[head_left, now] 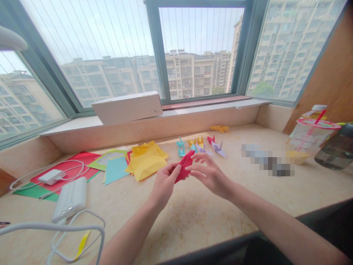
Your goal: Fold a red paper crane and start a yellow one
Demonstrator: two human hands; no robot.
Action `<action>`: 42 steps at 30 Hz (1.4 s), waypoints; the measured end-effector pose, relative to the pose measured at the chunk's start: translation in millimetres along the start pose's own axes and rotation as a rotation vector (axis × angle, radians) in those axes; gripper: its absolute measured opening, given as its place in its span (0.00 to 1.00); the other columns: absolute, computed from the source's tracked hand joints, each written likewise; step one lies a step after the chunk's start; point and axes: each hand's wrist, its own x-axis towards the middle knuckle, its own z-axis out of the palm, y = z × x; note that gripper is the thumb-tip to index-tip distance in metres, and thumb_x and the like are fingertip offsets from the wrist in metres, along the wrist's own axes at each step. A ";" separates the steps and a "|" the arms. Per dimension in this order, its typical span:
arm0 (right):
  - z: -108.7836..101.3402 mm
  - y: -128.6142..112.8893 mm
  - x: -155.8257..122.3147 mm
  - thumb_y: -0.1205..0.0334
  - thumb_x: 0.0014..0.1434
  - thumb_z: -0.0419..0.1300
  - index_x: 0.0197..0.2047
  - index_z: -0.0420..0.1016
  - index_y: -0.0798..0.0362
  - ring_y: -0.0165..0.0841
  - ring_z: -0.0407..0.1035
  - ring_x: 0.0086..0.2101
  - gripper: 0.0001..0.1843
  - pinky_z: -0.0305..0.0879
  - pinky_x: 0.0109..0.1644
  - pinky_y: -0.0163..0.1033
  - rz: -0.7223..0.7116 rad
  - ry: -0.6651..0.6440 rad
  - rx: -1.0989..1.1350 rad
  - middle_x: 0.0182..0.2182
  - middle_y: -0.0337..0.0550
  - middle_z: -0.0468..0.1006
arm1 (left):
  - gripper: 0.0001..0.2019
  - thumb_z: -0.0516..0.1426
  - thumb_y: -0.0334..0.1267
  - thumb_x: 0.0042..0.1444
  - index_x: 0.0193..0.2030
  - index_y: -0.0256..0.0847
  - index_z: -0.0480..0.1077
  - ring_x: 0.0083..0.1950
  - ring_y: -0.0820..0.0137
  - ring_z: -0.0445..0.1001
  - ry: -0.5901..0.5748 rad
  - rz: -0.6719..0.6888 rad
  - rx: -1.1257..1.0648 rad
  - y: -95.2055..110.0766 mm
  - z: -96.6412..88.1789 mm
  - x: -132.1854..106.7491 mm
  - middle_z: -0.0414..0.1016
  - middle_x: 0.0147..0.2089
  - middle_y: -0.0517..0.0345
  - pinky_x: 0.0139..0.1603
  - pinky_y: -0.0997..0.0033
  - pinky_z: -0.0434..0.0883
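Red folded paper (186,167): frame centre | Left hand (166,179): pinched on it, apparently steadying the folds | Right hand (211,175): fingers parted at its right edge, contact unclear | Paper cranes (199,141): just above centre, presumably grouped clear of handling

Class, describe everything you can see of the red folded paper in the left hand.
The red folded paper looks thin and layered, with creases on its face and a narrower upper end. Partly folded into a slim shape, it tilts, its top leaning right. The left hand grips it, thumb on the near face; the right hand has fingers at its right edge, though firm contact is unclear. It is held above the counter.
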 end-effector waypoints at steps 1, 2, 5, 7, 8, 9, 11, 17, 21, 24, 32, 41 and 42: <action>-0.9 0.9 0.4 0.66 0.64 0.59 0.50 0.78 0.44 0.38 0.67 0.48 0.13 0.69 0.54 0.50 -0.005 -0.001 -0.003 0.51 0.47 0.68 | 0.15 0.62 0.43 0.57 0.43 0.33 0.77 0.33 0.69 0.76 -0.008 -0.003 -0.013 -0.2 -0.5 0.0 0.81 0.34 0.50 0.38 0.71 0.72; -1.7 1.8 0.8 0.66 0.64 0.59 0.50 0.78 0.44 0.38 0.67 0.49 0.13 0.69 0.54 0.50 -0.010 -0.004 -0.004 0.52 0.47 0.68 | 0.15 0.62 0.43 0.57 0.43 0.33 0.77 0.33 0.69 0.76 -0.016 -0.002 -0.027 -0.4 -0.9 0.1 0.81 0.34 0.50 0.38 0.71 0.72; -3.7 3.2 1.5 0.66 0.64 0.59 0.48 0.79 0.43 0.39 0.67 0.50 0.12 0.68 0.55 0.51 -0.025 -0.025 -0.007 0.53 0.47 0.68 | 0.14 0.62 0.44 0.57 0.42 0.34 0.77 0.32 0.70 0.76 -0.041 0.013 -0.053 -0.8 -1.4 0.1 0.81 0.33 0.51 0.38 0.72 0.72; -4.5 3.3 1.5 0.66 0.64 0.59 0.48 0.79 0.43 0.39 0.66 0.52 0.12 0.67 0.57 0.52 -0.027 -0.035 -0.016 0.54 0.47 0.67 | 0.14 0.63 0.44 0.57 0.43 0.35 0.77 0.33 0.70 0.76 -0.049 0.019 -0.047 -0.7 -0.8 -0.3 0.81 0.33 0.52 0.39 0.71 0.72; -4.8 3.2 1.5 0.66 0.64 0.59 0.48 0.80 0.43 0.40 0.66 0.53 0.12 0.66 0.58 0.52 -0.027 -0.039 -0.025 0.54 0.47 0.67 | 0.14 0.63 0.44 0.56 0.43 0.35 0.77 0.33 0.69 0.77 -0.051 0.019 -0.038 -0.7 -0.2 -0.5 0.81 0.34 0.51 0.40 0.71 0.73; -5.0 3.0 1.4 0.65 0.64 0.60 0.47 0.80 0.43 0.40 0.65 0.54 0.12 0.65 0.58 0.53 -0.026 -0.041 -0.035 0.55 0.47 0.67 | 0.14 0.63 0.44 0.56 0.44 0.35 0.77 0.34 0.68 0.77 -0.051 0.018 -0.029 -0.7 0.4 -0.7 0.82 0.35 0.51 0.40 0.70 0.73; -5.0 2.5 1.3 0.65 0.63 0.60 0.46 0.81 0.43 0.42 0.64 0.57 0.11 0.64 0.60 0.54 -0.022 -0.037 -0.055 0.56 0.47 0.66 | 0.15 0.64 0.44 0.54 0.44 0.36 0.78 0.36 0.67 0.78 -0.046 0.018 -0.015 -1.1 1.5 -1.0 0.82 0.38 0.50 0.42 0.69 0.74; -3.7 -0.5 1.3 0.64 0.61 0.63 0.40 0.81 0.46 0.45 0.59 0.61 0.06 0.61 0.63 0.56 0.048 -0.018 -0.052 0.60 0.48 0.62 | 0.13 0.65 0.42 0.53 0.43 0.36 0.80 0.36 0.66 0.78 -0.061 0.037 0.030 -2.7 2.3 -1.3 0.82 0.36 0.51 0.43 0.68 0.74; -4.3 -3.4 3.3 0.64 0.60 0.64 0.35 0.79 0.49 0.45 0.60 0.61 0.02 0.63 0.61 0.55 0.108 -0.007 -0.003 0.58 0.50 0.65 | 0.13 0.63 0.41 0.55 0.44 0.36 0.80 0.35 0.67 0.78 -0.098 0.033 0.057 -3.0 1.4 -1.8 0.82 0.35 0.51 0.42 0.68 0.74; -4.9 -4.2 4.9 0.64 0.59 0.65 0.35 0.78 0.49 0.45 0.62 0.60 0.01 0.64 0.60 0.54 0.133 0.015 0.028 0.56 0.50 0.67 | 0.14 0.63 0.42 0.56 0.45 0.36 0.80 0.36 0.66 0.78 -0.120 0.011 0.060 -3.3 0.9 -2.6 0.82 0.36 0.50 0.42 0.67 0.74; -5.1 -1.5 5.1 0.63 0.59 0.65 0.36 0.81 0.47 0.45 0.65 0.57 0.03 0.67 0.57 0.53 0.141 0.061 0.080 0.54 0.48 0.69 | 0.15 0.63 0.44 0.56 0.46 0.37 0.80 0.38 0.64 0.79 -0.146 0.003 0.076 1.5 2.9 -6.5 0.83 0.38 0.49 0.45 0.66 0.74; -5.8 -3.8 6.3 0.63 0.60 0.64 0.35 0.79 0.49 0.41 0.70 0.50 0.02 0.68 0.55 0.51 0.154 0.094 0.130 0.55 0.48 0.66 | 0.15 0.63 0.39 0.55 0.48 0.37 0.79 0.39 0.67 0.77 -0.195 0.041 0.064 1.9 2.8 -4.6 0.82 0.39 0.50 0.45 0.69 0.73; -5.6 -3.7 6.1 0.63 0.60 0.65 0.35 0.79 0.49 0.40 0.71 0.48 0.02 0.68 0.55 0.51 0.162 0.097 0.139 0.55 0.48 0.66 | 0.15 0.63 0.39 0.55 0.48 0.37 0.79 0.39 0.66 0.77 -0.200 0.043 0.064 1.9 3.0 -4.7 0.82 0.39 0.50 0.45 0.68 0.73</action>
